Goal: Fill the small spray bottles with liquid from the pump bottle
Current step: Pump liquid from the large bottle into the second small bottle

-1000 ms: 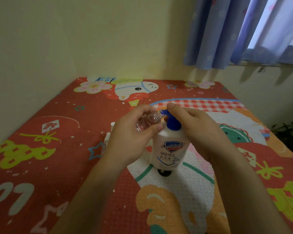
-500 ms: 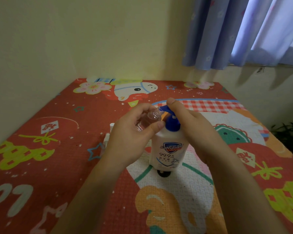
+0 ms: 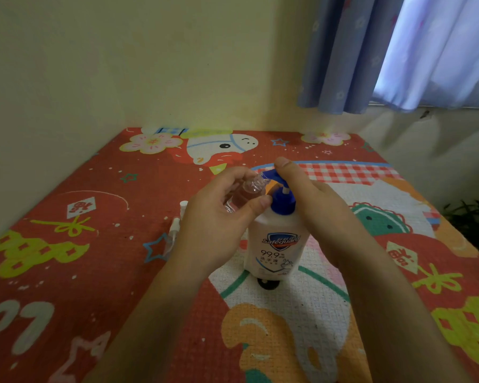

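Two hands at centre frame: left hand (image 3: pixel 216 225) has its fingers wrapped around a small clear spray bottle (image 3: pixel 244 193), tilted with its mouth at the blue nozzle. Right hand (image 3: pixel 315 205) presses straight fingers on the Safeguard pump bottle (image 3: pixel 277 244), standing upright on the cartoon mat (image 3: pixel 67 272).

"safeguard" and "99.9" on the white pump bottle's label (image 3: pixel 277 251)
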The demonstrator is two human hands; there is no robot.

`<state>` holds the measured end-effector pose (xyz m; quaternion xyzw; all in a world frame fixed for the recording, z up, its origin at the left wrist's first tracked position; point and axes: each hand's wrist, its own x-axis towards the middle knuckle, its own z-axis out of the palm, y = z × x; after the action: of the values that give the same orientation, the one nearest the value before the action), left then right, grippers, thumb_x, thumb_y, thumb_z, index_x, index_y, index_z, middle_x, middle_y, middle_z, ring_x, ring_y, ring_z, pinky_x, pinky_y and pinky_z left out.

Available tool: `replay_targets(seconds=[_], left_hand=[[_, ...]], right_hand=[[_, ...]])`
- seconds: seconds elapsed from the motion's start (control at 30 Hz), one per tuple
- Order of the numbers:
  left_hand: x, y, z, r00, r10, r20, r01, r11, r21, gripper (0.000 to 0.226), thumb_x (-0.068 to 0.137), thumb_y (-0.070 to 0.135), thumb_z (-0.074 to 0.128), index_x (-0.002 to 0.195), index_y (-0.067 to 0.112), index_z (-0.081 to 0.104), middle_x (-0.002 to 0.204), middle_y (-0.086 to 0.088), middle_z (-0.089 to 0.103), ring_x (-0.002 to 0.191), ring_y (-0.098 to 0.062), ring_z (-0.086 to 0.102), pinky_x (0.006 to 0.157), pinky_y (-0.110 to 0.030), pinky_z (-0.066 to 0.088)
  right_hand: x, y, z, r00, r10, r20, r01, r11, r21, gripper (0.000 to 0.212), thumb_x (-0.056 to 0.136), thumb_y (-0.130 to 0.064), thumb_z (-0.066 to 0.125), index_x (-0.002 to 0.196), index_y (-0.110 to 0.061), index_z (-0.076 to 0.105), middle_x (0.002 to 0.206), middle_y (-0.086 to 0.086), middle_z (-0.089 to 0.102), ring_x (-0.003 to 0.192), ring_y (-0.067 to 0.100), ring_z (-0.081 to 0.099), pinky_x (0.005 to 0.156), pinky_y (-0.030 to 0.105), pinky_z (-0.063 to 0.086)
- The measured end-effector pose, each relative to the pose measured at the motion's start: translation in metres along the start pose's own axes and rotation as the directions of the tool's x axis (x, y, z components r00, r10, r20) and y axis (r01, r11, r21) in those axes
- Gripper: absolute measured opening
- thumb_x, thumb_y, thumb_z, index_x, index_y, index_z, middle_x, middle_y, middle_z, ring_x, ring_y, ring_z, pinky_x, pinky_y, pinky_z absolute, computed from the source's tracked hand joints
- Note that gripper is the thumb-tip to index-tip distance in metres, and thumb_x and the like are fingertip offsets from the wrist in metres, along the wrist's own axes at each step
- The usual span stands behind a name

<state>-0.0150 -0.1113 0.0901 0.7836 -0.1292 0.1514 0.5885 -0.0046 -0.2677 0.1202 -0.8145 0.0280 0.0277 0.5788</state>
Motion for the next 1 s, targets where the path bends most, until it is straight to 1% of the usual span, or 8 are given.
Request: replay_targets(seconds=[0.1, 0.27, 0.4, 0.47, 0.57, 0.67, 0.83, 1.0], left_hand=[[-0.0001, 0.0001, 0.0, 1.0, 0.0, 0.004, 0.0, 1.0, 0.002, 0.023, 0.089, 0.025, 0.074, 0.11, 0.031, 0.065, 0.104, 0.015, 0.072, 0.101, -0.007, 0.068, 0.092, -0.034, 0.056], [0.0009, -0.001, -0.0001, 1.0, -0.001, 0.008, 0.001, 1.0, -0.006, 0.024, 0.088, 0.023, 0.076, 0.109, 0.03, 0.066, 0.103, 0.017, 0.072, 0.1, -0.004, 0.067, 0.088, -0.024, 0.054], [0.0013, -0.0029, -0.0004, 1.0, -0.005, 0.006, 0.005, 1.0, -0.005, 0.024, 0.087, 0.021, 0.077, 0.106, 0.031, 0.066, 0.101, 0.017, 0.072, 0.098, -0.004, 0.067, 0.086, -0.02, 0.053], [0.0012, -0.0035, -0.0007, 1.0, -0.01, 0.006, 0.01, 1.0, 0.001, 0.024, 0.087, 0.021, 0.077, 0.106, 0.032, 0.066, 0.101, 0.017, 0.071, 0.098, -0.003, 0.067, 0.085, -0.018, 0.052], [0.001, -0.0038, -0.0014, 1.0, -0.009, 0.012, 0.009, 1.0, -0.004, 0.024, 0.087, 0.019, 0.077, 0.104, 0.032, 0.066, 0.1, 0.017, 0.071, 0.097, -0.004, 0.066, 0.083, -0.017, 0.052], [0.0004, -0.0031, -0.002, 1.0, 0.003, 0.015, -0.003, 1.0, 0.004, 0.025, 0.087, 0.018, 0.077, 0.102, 0.034, 0.065, 0.1, 0.018, 0.07, 0.095, -0.003, 0.065, 0.08, -0.015, 0.051], [0.0001, -0.0031, -0.0025, 1.0, 0.005, 0.015, -0.005, 0.999, 0.031, 0.027, 0.086, 0.018, 0.077, 0.101, 0.036, 0.064, 0.101, 0.021, 0.068, 0.092, 0.0, 0.063, 0.078, -0.009, 0.047], [0.0007, -0.0064, -0.0025, 1.0, -0.008, 0.006, 0.008, 0.999, 0.05, 0.027, 0.085, 0.021, 0.078, 0.103, 0.035, 0.065, 0.098, 0.018, 0.07, 0.093, -0.004, 0.064, 0.078, -0.013, 0.049]], right_hand=[[-0.0011, -0.0006, -0.001, 1.0, 0.0, 0.0, 0.0, 1.0, -0.001, 0.063, 0.084, -0.074, 0.048, 0.096, -0.018, 0.075, 0.089, -0.001, 0.076, 0.088, 0.018, 0.071, 0.09, 0.042, 0.051], [-0.0026, -0.0018, -0.0026, 1.0, -0.018, 0.021, 0.018, 1.0, -0.021, 0.058, 0.085, -0.071, 0.047, 0.093, -0.021, 0.075, 0.091, -0.001, 0.075, 0.087, 0.017, 0.069, 0.084, 0.036, 0.05], [-0.0035, -0.0016, -0.0036, 0.998, -0.049, 0.038, 0.049, 0.999, -0.015, 0.048, 0.089, -0.066, 0.048, 0.086, -0.027, 0.075, 0.084, -0.007, 0.075, 0.085, 0.013, 0.069, 0.079, 0.031, 0.049], [-0.0034, -0.0012, -0.0033, 0.998, -0.059, 0.037, 0.059, 0.998, -0.015, 0.048, 0.09, -0.065, 0.049, 0.088, -0.025, 0.076, 0.084, -0.005, 0.076, 0.085, 0.015, 0.071, 0.081, 0.033, 0.051], [-0.0029, -0.0005, -0.0024, 0.997, -0.07, 0.03, 0.07, 0.997, -0.016, 0.053, 0.091, -0.063, 0.05, 0.094, -0.018, 0.077, 0.09, 0.003, 0.077, 0.089, 0.024, 0.071, 0.089, 0.04, 0.053], [-0.002, 0.0007, -0.0021, 0.996, -0.081, 0.029, 0.081, 0.997, -0.013, 0.053, 0.091, -0.062, 0.05, 0.094, -0.016, 0.077, 0.092, 0.005, 0.077, 0.091, 0.027, 0.071, 0.092, 0.045, 0.053], [-0.0005, 0.0028, -0.0025, 0.996, -0.084, 0.027, 0.085, 0.996, -0.01, 0.048, 0.092, -0.06, 0.052, 0.092, -0.02, 0.077, 0.09, 0.001, 0.077, 0.088, 0.022, 0.072, 0.09, 0.043, 0.055], [-0.0007, 0.0033, -0.0029, 0.995, -0.093, 0.027, 0.094, 0.995, -0.029, 0.049, 0.092, -0.059, 0.052, 0.094, -0.017, 0.077, 0.092, 0.003, 0.077, 0.089, 0.024, 0.071, 0.088, 0.044, 0.055]])
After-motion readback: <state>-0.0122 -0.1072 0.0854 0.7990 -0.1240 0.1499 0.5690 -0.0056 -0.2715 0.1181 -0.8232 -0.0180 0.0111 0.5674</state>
